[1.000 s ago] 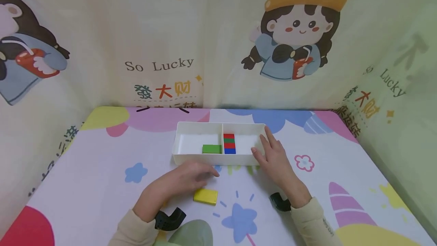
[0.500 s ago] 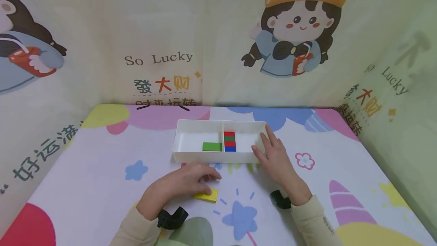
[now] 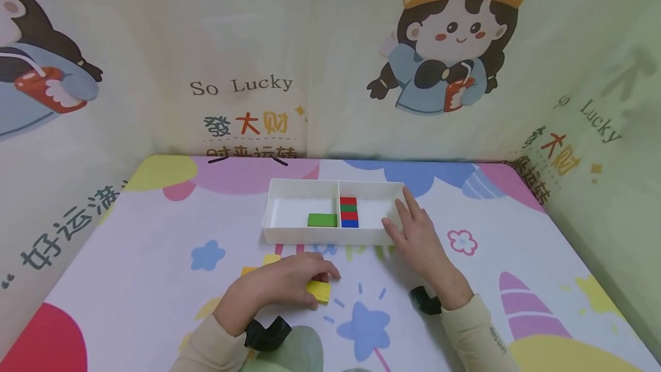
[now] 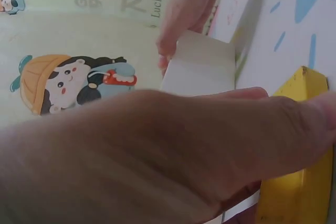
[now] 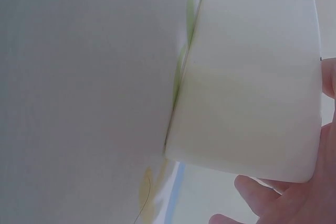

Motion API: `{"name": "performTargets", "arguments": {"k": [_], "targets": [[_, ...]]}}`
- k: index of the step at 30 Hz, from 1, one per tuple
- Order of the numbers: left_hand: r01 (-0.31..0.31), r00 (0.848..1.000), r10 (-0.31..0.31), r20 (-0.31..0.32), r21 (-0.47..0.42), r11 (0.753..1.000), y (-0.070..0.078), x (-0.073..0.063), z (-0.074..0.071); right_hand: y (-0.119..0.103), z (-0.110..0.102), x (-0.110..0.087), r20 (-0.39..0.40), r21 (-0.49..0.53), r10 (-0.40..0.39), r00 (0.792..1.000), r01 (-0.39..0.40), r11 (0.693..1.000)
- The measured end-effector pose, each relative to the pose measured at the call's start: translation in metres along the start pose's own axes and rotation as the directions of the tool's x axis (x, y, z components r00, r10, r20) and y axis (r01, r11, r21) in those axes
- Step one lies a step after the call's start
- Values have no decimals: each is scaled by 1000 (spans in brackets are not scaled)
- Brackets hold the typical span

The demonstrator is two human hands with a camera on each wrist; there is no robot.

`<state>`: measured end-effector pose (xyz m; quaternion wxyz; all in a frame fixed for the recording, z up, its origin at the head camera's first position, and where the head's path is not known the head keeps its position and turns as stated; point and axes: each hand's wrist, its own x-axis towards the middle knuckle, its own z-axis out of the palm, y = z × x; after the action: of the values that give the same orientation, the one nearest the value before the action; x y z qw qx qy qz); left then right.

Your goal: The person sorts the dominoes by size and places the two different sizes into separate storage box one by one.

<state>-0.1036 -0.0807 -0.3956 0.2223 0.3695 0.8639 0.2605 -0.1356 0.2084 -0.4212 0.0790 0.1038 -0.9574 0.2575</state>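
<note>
My left hand (image 3: 289, 280) pinches a yellow rectangular block (image 3: 320, 291) on the table, thumb on its near side and fingers beyond. In the left wrist view, the thumb lies against the yellow block (image 4: 296, 182), and the hand hides part of it. My right hand (image 3: 415, 240) holds the right end of a white two-compartment box (image 3: 304, 236), with fingers over the rim and outside the end wall. A green block (image 3: 322, 220) lies in the left compartment by the divider. Against the divider's other side is a row of red, green and blue blocks (image 3: 349, 209).
The box stands on a table covered with a patterned cloth (image 3: 144, 263). Behind and beside the table hang printed curtains (image 3: 341, 73). A black wrist device (image 3: 267, 334) is on the left wrist and another (image 3: 426, 301) on the right.
My left hand has come down to the yellow block, first touching it with the thumb, and now pinches it, covering its left part. My right hand stays on the box.
</note>
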Motion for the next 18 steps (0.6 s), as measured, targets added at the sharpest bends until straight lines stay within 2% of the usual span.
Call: {"name": "performTargets", "arguments": {"k": [5,7,10,14,18], "targets": [[18,1000,-18,8,-16,1000,2,1,-2,-1,0,-2,28,20,12,1000,-13,1000],[13,1000,-13,-7,-1,1000,2,1,-4,-1,0,-3,36,19,17,999,-17,1000],[-39,997,42,-60,49,998,1,3,-6,-2,-1,-2,18,10,13,1000,-13,1000],[-131,981,146,-128,121,984,-2,6,-9,-2,-3,0,9,13,11,1000,-11,1000],[-164,967,191,-171,160,973,-2,7,-14,-4,-7,3,13,16,13,1000,-13,1000]]}}
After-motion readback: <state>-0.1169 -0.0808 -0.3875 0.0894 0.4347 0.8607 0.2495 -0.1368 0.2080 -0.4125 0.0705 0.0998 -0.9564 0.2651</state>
